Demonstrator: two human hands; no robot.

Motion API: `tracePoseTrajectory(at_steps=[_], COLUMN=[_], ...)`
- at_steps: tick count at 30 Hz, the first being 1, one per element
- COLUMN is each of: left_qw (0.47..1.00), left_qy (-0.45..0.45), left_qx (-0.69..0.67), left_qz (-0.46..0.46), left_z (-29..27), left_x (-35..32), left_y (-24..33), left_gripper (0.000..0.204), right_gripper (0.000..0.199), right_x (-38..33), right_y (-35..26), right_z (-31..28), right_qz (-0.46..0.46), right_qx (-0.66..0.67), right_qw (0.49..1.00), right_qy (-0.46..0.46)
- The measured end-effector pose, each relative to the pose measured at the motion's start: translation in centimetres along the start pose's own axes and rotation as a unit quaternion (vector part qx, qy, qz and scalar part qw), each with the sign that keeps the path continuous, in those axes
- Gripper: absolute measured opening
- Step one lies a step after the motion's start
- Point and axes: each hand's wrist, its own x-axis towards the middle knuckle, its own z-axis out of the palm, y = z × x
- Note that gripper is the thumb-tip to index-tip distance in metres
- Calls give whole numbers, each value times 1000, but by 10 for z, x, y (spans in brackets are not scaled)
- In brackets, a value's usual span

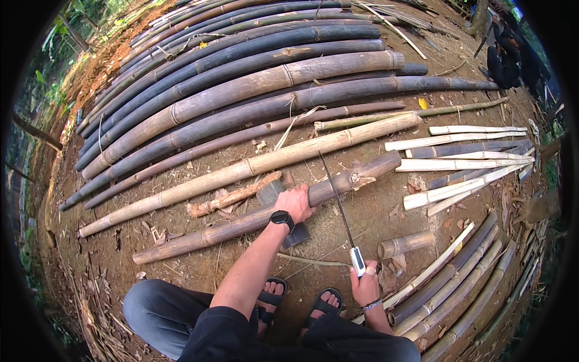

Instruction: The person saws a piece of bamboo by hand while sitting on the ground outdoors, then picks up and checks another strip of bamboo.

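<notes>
A dark brown bamboo pole (241,224) lies slantwise in front of my feet, over a dark flat block (295,236). My left hand (294,205), with a black watch on its wrist, is closed around the pole's middle. In my right hand (366,285) is the white and black handle of a hand saw (357,260). Its long thin blade points away from me and crosses the pole to the right of my left hand. Whether the teeth have entered the bamboo, I cannot tell.
Many bamboo poles (241,84) lie side by side beyond. A pale pole (205,184) and a short log (232,196) are nearer. At right are split bamboo strips (464,164), a short bamboo piece (405,244) and more poles (452,286). Another person (505,57) is at far right.
</notes>
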Motion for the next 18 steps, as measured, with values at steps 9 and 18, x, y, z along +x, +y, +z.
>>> tracePoseTrajectory(at_steps=[9, 18], left_qw=[1000, 1000], left_qy=[-23, -8], left_qx=[0, 9], left_qz=[-17, -3], left_z=[-4, -1], left_x=[0, -4], left_y=[6, -1], left_gripper=[51, 55], right_gripper=[40, 41], right_x=[3, 13], right_y=[-17, -26], right_z=[-4, 5], right_qz=[-68, -31], right_qx=[-51, -98], right_qw=[996, 994], right_qy=[11, -30])
